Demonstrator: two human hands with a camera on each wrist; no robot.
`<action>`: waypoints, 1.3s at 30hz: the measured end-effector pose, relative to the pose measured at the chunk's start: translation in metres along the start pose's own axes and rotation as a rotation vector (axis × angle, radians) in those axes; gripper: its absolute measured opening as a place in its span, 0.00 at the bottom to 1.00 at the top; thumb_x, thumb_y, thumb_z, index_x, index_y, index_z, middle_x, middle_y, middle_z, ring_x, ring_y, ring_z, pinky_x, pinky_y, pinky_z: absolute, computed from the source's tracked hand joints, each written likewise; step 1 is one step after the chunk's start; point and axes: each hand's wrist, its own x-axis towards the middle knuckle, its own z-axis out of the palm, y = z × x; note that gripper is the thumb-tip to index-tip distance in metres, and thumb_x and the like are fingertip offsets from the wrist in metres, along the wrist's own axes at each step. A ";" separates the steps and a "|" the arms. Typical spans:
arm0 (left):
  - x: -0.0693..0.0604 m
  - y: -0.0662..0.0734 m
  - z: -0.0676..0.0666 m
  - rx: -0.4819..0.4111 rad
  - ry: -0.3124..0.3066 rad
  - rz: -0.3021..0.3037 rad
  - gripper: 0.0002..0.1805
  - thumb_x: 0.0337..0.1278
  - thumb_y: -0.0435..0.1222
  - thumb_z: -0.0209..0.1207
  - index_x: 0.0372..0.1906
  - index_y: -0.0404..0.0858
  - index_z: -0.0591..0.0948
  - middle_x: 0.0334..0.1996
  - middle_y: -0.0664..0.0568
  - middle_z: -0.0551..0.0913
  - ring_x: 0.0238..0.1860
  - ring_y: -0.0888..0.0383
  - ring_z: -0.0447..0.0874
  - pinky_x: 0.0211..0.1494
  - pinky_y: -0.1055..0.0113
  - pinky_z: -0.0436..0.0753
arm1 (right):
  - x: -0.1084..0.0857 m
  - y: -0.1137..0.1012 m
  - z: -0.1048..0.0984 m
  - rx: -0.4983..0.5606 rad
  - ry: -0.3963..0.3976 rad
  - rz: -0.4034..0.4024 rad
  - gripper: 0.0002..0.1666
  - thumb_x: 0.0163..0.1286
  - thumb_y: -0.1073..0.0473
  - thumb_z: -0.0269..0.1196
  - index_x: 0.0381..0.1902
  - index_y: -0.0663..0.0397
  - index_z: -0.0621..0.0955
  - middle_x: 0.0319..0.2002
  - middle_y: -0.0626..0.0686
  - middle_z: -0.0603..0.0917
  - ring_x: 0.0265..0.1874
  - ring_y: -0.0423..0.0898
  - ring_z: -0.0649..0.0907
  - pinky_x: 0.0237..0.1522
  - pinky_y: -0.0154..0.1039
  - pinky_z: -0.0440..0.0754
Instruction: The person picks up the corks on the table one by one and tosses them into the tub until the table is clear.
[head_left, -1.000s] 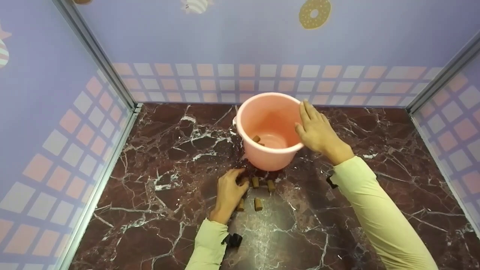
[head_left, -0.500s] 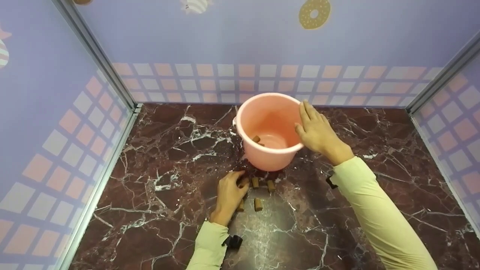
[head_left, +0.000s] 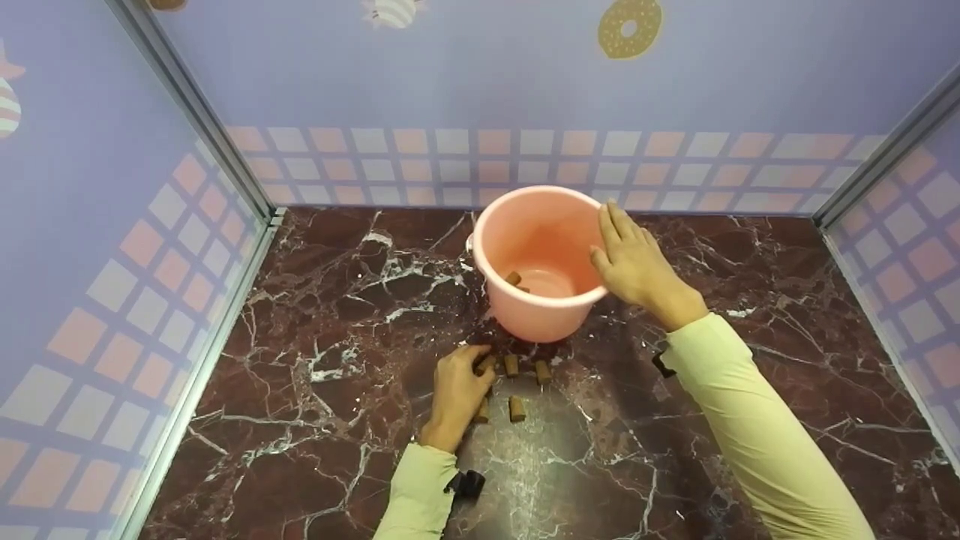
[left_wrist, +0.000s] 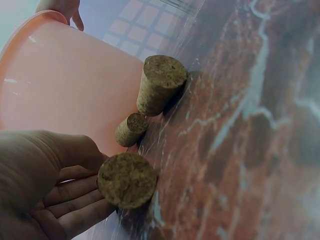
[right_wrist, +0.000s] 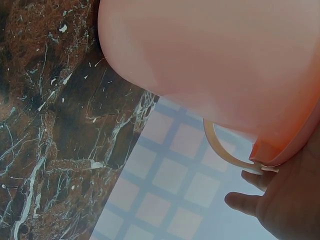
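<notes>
In the head view, my left hand is low over the table in front of the bucket. Its thumb and index finger pinch a brown cork, mostly covered by the fingers. Close by on the table lie several other corks, among them a cork and another cork. In the left wrist view, a near cork overlaps the fingertips. A pink bucket stands behind, with corks inside. Against its right rim rests my right hand, fingers extended; the bucket's handle hangs near that hand.
The dark red marbled table is bounded by a purple back wall with a band of pink and white squares. Side walls with metal edges stand at left and right.
The left hand's thumb and fingers have shifted very slightly, and more of a brown cork shows between them. My right hand and the bucket have stayed in place.
</notes>
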 end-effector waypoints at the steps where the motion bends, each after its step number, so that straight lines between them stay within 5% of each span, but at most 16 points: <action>1: 0.000 0.000 0.000 -0.003 0.003 0.004 0.14 0.43 0.20 0.73 0.41 0.29 0.90 0.37 0.42 0.91 0.39 0.45 0.92 0.44 0.52 0.90 | 0.000 0.000 0.000 0.001 -0.001 0.000 0.44 0.86 0.48 0.43 0.84 0.68 0.42 0.85 0.68 0.39 0.82 0.69 0.46 0.81 0.68 0.42; 13: -0.003 0.000 -0.003 0.010 -0.038 -0.020 0.15 0.44 0.21 0.75 0.42 0.31 0.91 0.40 0.43 0.91 0.42 0.45 0.92 0.48 0.52 0.90 | 0.000 0.001 0.002 0.001 0.002 -0.006 0.44 0.85 0.48 0.42 0.84 0.69 0.43 0.85 0.69 0.40 0.82 0.70 0.47 0.81 0.68 0.43; 39: 0.005 0.001 -0.008 -0.026 0.001 -0.023 0.15 0.45 0.20 0.72 0.42 0.30 0.91 0.38 0.43 0.92 0.40 0.45 0.92 0.44 0.52 0.90 | 0.001 0.002 0.002 0.001 0.012 -0.013 0.44 0.86 0.48 0.42 0.84 0.69 0.43 0.85 0.68 0.39 0.82 0.69 0.47 0.81 0.68 0.42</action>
